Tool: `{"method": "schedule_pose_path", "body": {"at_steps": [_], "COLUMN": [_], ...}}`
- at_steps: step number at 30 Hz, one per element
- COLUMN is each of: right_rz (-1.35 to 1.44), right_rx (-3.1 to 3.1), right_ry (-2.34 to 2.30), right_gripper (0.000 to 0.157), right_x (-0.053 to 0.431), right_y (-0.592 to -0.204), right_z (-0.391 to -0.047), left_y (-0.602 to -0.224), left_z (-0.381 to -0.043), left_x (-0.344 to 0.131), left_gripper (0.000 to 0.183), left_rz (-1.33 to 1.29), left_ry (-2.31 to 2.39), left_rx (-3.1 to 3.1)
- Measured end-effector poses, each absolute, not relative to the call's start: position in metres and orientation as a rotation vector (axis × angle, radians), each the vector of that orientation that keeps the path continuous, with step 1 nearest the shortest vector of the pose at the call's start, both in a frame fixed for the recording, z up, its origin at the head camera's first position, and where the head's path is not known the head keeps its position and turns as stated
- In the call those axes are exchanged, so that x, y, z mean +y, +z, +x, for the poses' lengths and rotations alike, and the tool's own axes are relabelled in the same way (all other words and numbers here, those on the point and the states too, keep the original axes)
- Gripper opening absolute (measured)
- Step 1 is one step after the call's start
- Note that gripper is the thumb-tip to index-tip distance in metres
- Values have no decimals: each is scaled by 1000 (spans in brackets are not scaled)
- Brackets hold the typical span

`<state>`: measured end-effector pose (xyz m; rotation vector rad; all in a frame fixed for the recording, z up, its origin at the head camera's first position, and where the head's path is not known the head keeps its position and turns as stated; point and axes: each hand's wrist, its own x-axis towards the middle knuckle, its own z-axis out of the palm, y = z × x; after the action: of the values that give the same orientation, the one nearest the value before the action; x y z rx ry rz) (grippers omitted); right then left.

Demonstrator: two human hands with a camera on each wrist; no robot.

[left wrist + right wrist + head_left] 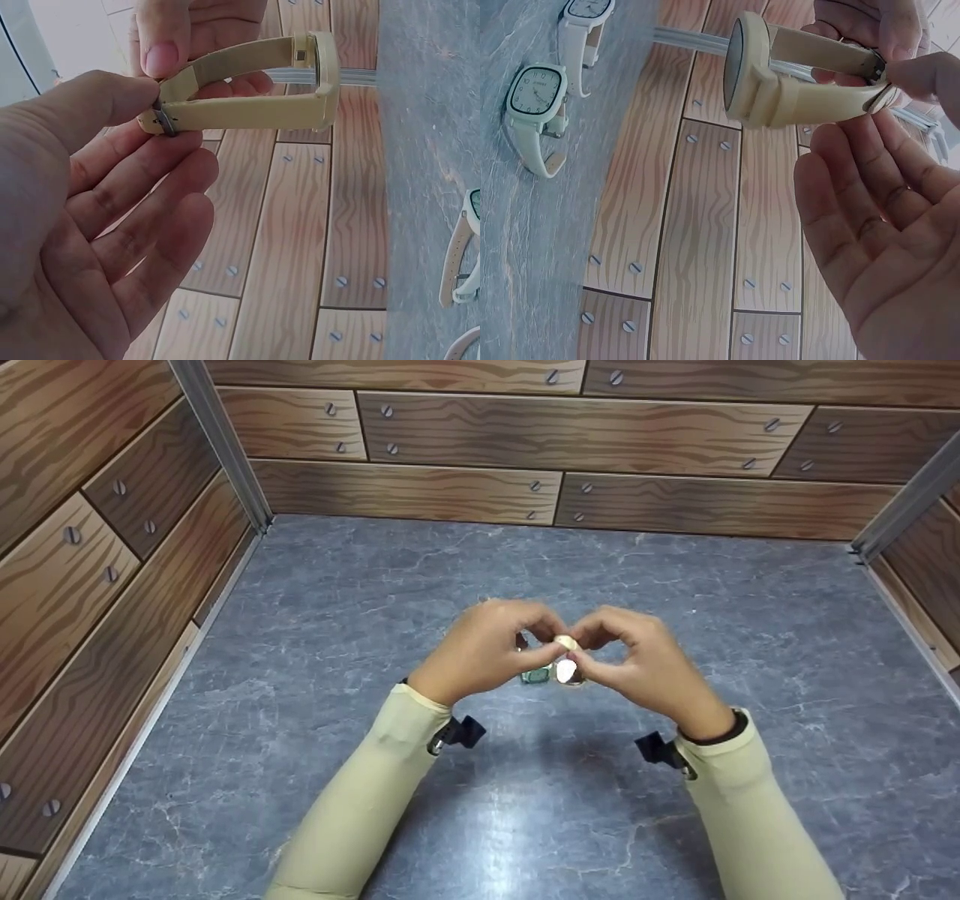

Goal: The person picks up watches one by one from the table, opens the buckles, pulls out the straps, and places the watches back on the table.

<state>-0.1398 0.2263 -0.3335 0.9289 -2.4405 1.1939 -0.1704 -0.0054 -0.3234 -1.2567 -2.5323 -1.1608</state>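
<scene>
A cream wristwatch (817,102) is held up between both hands, its strap joined in a loop and its dial facing away from the fingers. My left hand (480,649) pinches the strap's buckle end with thumb and fingertips. From the other side my right hand (641,660) pinches the same end. In the left wrist view a metal buckle (163,120) sits under the left thumb. In the head view, the fingers hide part of the strap, and the watch's dial (567,671) shines with glare.
On the grey marbled tabletop (360,607) lie a pale green watch (536,94) and a white watch (587,15), close together beyond the hands. Wood-plank panels (465,427) wall the back and sides, with metal corner posts (225,442).
</scene>
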Motion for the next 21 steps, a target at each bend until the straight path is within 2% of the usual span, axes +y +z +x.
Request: {"method": "schedule_pose_path", "body": {"at_steps": [13,21], "right_rz": [942,979], "right_rx": [-2414,-2379], "right_ry": [1182,1191], "right_gripper": [16,19], "right_x": [225,228], "right_y": [-332,-332], "right_z": [-140,-139], "left_y": [-324,-325], "left_z": [-171,-172], "left_x": [-7,-6], "left_gripper": [16,14], "left_rz": [-1278,-1287], "left_ry": [-1196,-1385], "left_rx": [-2484,-2441]}}
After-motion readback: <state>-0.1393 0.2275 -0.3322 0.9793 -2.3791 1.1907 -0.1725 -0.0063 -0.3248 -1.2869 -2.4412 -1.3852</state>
